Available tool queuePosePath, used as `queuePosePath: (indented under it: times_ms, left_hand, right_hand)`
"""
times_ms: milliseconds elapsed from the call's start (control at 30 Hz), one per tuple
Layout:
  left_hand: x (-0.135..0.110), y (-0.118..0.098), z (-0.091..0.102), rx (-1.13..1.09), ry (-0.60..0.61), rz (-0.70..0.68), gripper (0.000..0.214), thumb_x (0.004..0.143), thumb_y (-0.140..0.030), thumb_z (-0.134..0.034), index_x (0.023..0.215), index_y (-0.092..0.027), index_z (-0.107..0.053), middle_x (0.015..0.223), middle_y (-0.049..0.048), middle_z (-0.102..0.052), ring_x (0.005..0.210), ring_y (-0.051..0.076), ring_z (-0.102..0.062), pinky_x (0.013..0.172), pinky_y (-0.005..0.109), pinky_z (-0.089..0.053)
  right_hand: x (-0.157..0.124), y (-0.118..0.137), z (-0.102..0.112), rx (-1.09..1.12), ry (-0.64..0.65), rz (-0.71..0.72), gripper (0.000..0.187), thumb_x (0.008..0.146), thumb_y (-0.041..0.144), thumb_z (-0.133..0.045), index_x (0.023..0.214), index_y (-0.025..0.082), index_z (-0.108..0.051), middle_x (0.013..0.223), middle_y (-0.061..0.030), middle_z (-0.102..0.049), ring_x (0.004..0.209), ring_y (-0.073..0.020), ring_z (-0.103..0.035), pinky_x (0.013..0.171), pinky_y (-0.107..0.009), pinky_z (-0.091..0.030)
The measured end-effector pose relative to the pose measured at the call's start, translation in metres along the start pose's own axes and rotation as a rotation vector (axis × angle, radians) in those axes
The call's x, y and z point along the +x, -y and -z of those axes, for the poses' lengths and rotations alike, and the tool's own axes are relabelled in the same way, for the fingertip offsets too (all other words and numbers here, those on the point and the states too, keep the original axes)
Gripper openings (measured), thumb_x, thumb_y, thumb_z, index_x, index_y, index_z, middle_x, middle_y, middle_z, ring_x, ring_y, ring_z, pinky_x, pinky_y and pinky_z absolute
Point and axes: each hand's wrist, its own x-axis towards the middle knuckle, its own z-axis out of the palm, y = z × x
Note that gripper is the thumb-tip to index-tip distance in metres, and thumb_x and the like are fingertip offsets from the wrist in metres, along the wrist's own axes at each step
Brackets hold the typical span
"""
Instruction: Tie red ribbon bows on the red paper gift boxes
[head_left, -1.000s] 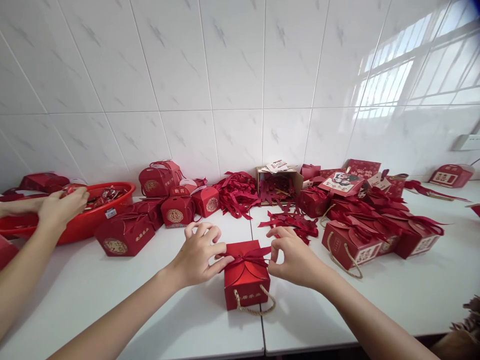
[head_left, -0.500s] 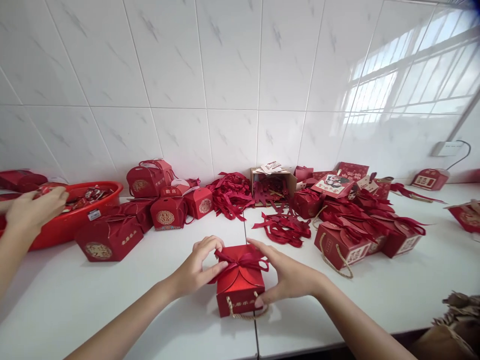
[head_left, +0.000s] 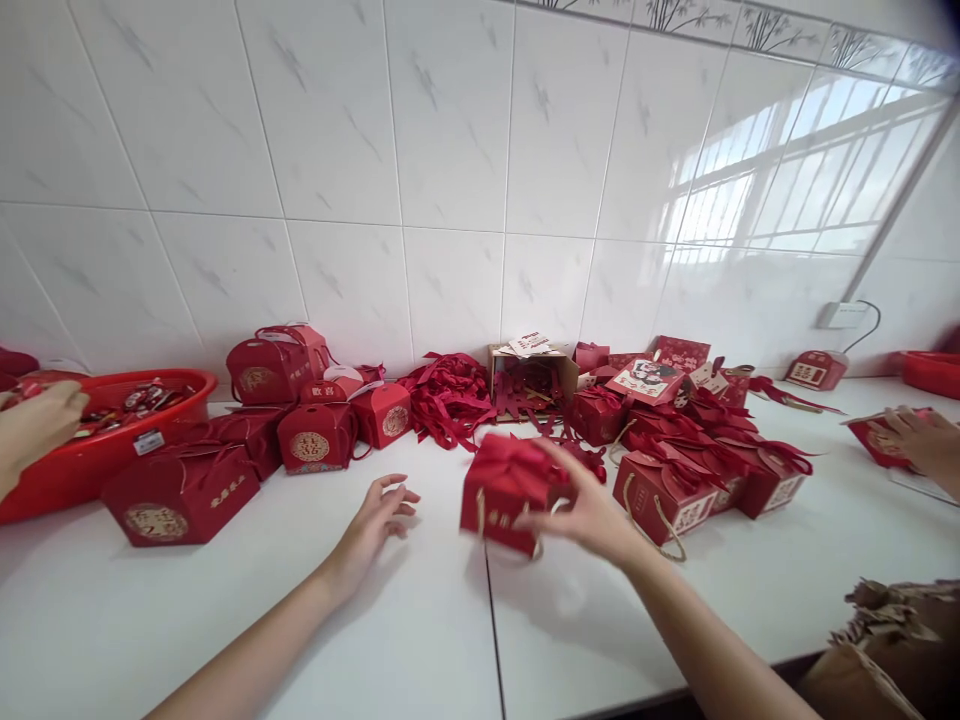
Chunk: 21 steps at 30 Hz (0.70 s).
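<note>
My right hand (head_left: 581,505) grips a red gift box (head_left: 499,495) by its right side and holds it tilted, a little above the white table (head_left: 420,640). A dark red ribbon bow tops this box, and a rope handle hangs at its front; motion blurs it somewhat. To the left, my left hand (head_left: 379,525) is apart from the box, its fingers loosely curled and spread with nothing in them. Behind the held box lie loose red ribbons (head_left: 592,462), partly hidden by it. Several finished-looking boxes with bows (head_left: 671,495) stand just right of my right hand.
At the left a co-worker's hand (head_left: 41,425) is over a red basin (head_left: 180,420) of wrapped sweets. Red boxes (head_left: 180,490) stand beside it. A ribbon heap (head_left: 446,395) and an open carton (head_left: 571,378) are by the wall. Another person's hand (head_left: 926,445) touches a box at right.
My left hand has let go of the bow and moved left. My right hand has lifted the box off the table and tilted it. The view has shifted slightly right.
</note>
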Motion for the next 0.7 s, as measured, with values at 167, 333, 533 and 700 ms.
queuePosePath:
  times_ms: [167,333,533,700]
  left_hand:
    - [0.000,-0.001,0.003,0.138,-0.042,-0.002,0.040,0.079,-0.050,-0.057,0.107,-0.023,-0.047,0.095,0.0041,-0.061,0.085,0.019,-0.058,0.074,0.033,-0.044]
    - [-0.004,0.000,0.001,0.165,-0.014,-0.037,0.040,0.079,-0.047,-0.057,0.109,-0.023,-0.047,0.094,0.0048,-0.060,0.086,0.020,-0.058,0.074,0.035,-0.046]
    - [0.023,0.001,0.014,0.391,-0.441,-0.189,0.057,0.068,-0.046,-0.065,0.114,-0.020,-0.043,0.115,0.0115,-0.051,0.105,0.027,-0.053,0.083,0.041,-0.049]
    - [0.067,-0.013,0.035,0.516,-0.784,-0.285,0.083,0.063,-0.035,-0.070,0.131,-0.015,-0.028,0.136,0.0184,-0.025,0.131,0.033,-0.025,0.109,0.049,-0.023]
  right_hand:
    - [0.049,0.027,0.063,0.015,-0.727,0.186,0.110,0.069,0.045,-0.072,0.149,0.025,0.000,0.154,-0.0146,-0.012,0.121,-0.0295,-0.051,0.102,-0.043,-0.043]
    - [0.060,0.022,0.051,0.100,-0.618,0.366,0.093,0.080,0.034,-0.061,0.149,0.027,0.000,0.155,-0.0107,-0.006,0.132,-0.0244,-0.040,0.108,-0.036,-0.037]
    - [0.045,-0.045,-0.021,-0.100,-0.309,0.238,0.065,0.085,0.028,-0.049,0.145,0.025,-0.024,0.153,-0.0121,-0.008,0.132,-0.0241,-0.040,0.106,-0.038,-0.039]
    - [0.032,-0.071,-0.053,-0.396,-0.058,0.093,0.073,0.081,0.021,-0.053,0.146,0.026,-0.022,0.155,-0.0112,-0.002,0.141,-0.0268,-0.018,0.110,-0.044,-0.031]
